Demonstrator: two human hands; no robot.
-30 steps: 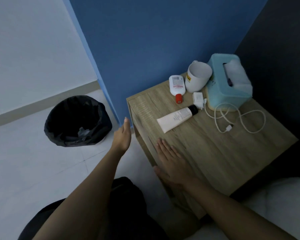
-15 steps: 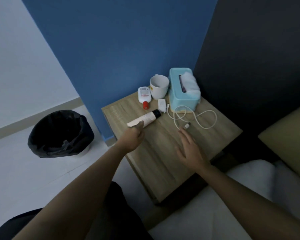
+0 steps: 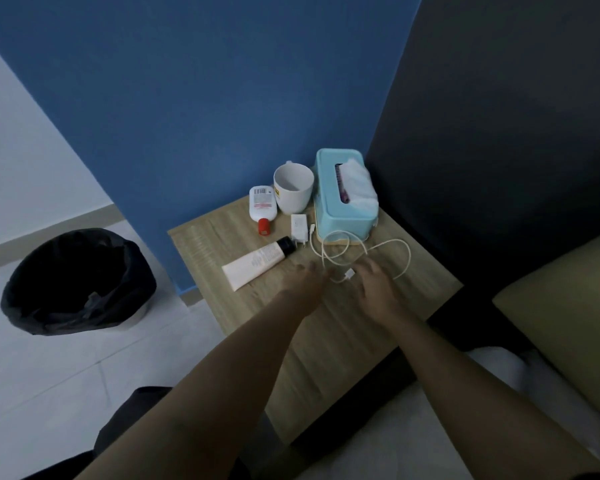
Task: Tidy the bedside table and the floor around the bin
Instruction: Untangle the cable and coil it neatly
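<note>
The wooden bedside table [image 3: 329,344] carries a white tube with a black cap [image 3: 257,263], a white bottle with a red cap [image 3: 263,206], a white mug [image 3: 293,188], a teal tissue box [image 3: 343,195], a white charger plug [image 3: 299,227] and its looped white cable [image 3: 368,252]. My left hand [image 3: 303,284] hovers just left of the cable's loose plug end, fingers blurred and apart. My right hand [image 3: 374,289] is over the cable beside that plug end, fingers spread, holding nothing. A black-lined bin [image 3: 77,282] stands on the floor to the left.
A blue wall rises behind the table, with a dark headboard panel [image 3: 499,150] to the right. A bed with white sheet [image 3: 378,438] and an olive pillow [image 3: 568,323] lies at lower right. Pale tiled floor [image 3: 49,375] surrounds the bin.
Both hands have moved forward and toward each other, from the table's front to the cable's loose end. The camera has pulled back and tilted up.
</note>
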